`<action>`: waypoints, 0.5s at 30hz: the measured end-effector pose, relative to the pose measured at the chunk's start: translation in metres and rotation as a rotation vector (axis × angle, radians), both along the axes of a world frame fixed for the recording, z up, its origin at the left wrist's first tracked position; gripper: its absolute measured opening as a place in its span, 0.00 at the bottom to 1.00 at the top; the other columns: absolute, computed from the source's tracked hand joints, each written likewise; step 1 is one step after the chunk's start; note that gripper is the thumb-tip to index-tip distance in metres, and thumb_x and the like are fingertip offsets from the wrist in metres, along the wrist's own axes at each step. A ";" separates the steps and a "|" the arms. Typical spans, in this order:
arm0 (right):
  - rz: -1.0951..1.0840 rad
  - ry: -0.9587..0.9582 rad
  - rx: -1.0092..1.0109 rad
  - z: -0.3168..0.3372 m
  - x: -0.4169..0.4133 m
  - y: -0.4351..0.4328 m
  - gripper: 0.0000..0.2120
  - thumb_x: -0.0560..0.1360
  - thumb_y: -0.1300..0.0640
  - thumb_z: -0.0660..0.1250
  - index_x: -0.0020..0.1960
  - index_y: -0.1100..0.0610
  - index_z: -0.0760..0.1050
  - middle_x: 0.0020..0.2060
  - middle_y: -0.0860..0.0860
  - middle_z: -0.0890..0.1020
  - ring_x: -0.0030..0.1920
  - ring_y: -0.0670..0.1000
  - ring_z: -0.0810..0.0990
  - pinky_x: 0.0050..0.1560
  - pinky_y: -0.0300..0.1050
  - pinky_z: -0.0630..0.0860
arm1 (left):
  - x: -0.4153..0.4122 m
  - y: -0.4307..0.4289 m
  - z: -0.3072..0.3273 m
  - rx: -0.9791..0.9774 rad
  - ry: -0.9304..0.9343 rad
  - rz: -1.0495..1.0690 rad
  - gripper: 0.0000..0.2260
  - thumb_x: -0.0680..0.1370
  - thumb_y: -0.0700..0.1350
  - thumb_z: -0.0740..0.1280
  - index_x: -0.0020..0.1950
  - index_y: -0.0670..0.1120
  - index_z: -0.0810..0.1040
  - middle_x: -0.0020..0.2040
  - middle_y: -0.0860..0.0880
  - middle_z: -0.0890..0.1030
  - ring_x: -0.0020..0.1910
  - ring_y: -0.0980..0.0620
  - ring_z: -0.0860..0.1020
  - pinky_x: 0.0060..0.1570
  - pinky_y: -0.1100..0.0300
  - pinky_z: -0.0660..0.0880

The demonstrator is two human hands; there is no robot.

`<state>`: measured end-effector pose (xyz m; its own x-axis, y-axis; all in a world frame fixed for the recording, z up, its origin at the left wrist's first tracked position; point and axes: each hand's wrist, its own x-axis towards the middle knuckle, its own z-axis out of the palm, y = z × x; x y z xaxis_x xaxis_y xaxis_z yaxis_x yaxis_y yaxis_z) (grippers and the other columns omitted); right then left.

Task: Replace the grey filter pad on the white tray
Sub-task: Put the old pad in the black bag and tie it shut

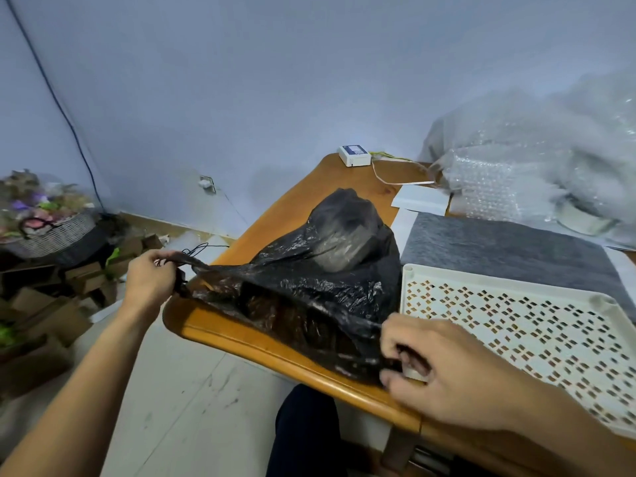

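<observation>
A black plastic bag (320, 287) lies on the left end of the wooden table (261, 342), with a grey rolled lump showing through its top. My left hand (151, 278) grips the bag's left edge beyond the table's corner. My right hand (444, 373) is closed on the bag's near right edge, over the table's front. The white perforated tray (516, 325) lies bare just right of the bag. A flat grey filter pad (499, 249) lies behind the tray on the table.
Bubble wrap (537, 166) is heaped at the back right. A small white box (354, 155) with a cable sits at the table's far end, white paper (421, 199) near it. Cardboard boxes (51, 304) and a wicker basket (51, 235) crowd the floor at left.
</observation>
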<state>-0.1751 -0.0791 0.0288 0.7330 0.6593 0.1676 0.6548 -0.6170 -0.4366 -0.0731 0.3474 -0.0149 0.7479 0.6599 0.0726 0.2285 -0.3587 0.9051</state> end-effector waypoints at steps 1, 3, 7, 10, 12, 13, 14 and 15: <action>-0.049 -0.017 0.080 0.002 0.003 -0.005 0.13 0.75 0.39 0.64 0.42 0.48 0.69 0.38 0.44 0.77 0.37 0.46 0.76 0.34 0.36 0.69 | 0.000 0.002 0.001 -0.054 -0.012 0.005 0.12 0.81 0.32 0.58 0.58 0.39 0.79 0.40 0.42 0.78 0.34 0.47 0.76 0.24 0.60 0.78; -0.160 -0.071 0.204 0.008 0.013 -0.014 0.13 0.78 0.37 0.61 0.43 0.45 0.72 0.32 0.45 0.78 0.30 0.48 0.76 0.28 0.35 0.67 | -0.002 0.004 0.003 -0.091 -0.018 0.005 0.10 0.82 0.33 0.60 0.58 0.38 0.80 0.37 0.42 0.77 0.32 0.47 0.74 0.23 0.59 0.76; -0.345 -0.269 0.098 0.017 0.025 -0.021 0.11 0.75 0.37 0.63 0.43 0.43 0.77 0.22 0.45 0.72 0.24 0.46 0.73 0.26 0.42 0.67 | -0.004 -0.010 0.008 -0.095 -0.061 -0.071 0.10 0.83 0.38 0.61 0.49 0.38 0.82 0.36 0.42 0.76 0.31 0.46 0.73 0.33 0.53 0.74; -0.410 -0.331 -0.042 0.021 0.026 -0.018 0.10 0.74 0.43 0.69 0.39 0.45 0.72 0.29 0.41 0.73 0.29 0.39 0.70 0.29 0.42 0.66 | -0.007 -0.021 0.018 -0.258 -0.157 -0.147 0.12 0.84 0.41 0.61 0.42 0.41 0.78 0.34 0.43 0.74 0.30 0.47 0.72 0.36 0.53 0.74; -0.480 -0.313 -0.111 0.023 0.027 -0.020 0.13 0.73 0.53 0.72 0.41 0.47 0.66 0.34 0.41 0.71 0.33 0.43 0.70 0.31 0.43 0.64 | -0.009 -0.021 0.026 -0.407 -0.220 -0.180 0.11 0.84 0.43 0.61 0.44 0.41 0.77 0.33 0.44 0.76 0.29 0.50 0.75 0.35 0.56 0.78; -0.511 -0.325 -0.110 0.023 0.028 -0.021 0.16 0.72 0.58 0.73 0.41 0.47 0.65 0.34 0.42 0.70 0.34 0.46 0.70 0.31 0.44 0.62 | -0.009 -0.019 0.029 -0.454 -0.234 -0.201 0.10 0.83 0.43 0.62 0.47 0.40 0.78 0.35 0.44 0.78 0.29 0.51 0.77 0.35 0.58 0.80; -0.543 -0.350 -0.086 0.022 0.028 -0.022 0.18 0.70 0.62 0.73 0.40 0.48 0.64 0.34 0.43 0.70 0.33 0.48 0.70 0.31 0.45 0.61 | -0.010 -0.019 0.031 -0.479 -0.234 -0.230 0.09 0.83 0.42 0.62 0.50 0.40 0.79 0.38 0.44 0.79 0.31 0.52 0.79 0.37 0.58 0.82; -0.573 -0.380 -0.045 0.023 0.027 -0.022 0.20 0.68 0.66 0.73 0.38 0.49 0.64 0.33 0.44 0.69 0.32 0.51 0.70 0.31 0.45 0.61 | -0.010 -0.019 0.033 -0.500 -0.235 -0.269 0.09 0.82 0.41 0.61 0.53 0.39 0.80 0.41 0.43 0.81 0.34 0.51 0.81 0.42 0.57 0.83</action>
<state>-0.1478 -0.1010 0.0520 0.8639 0.1973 0.4633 0.3222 -0.9236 -0.2075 -0.0829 0.3283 0.0184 0.8945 0.4469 -0.0135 -0.0375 0.1050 0.9938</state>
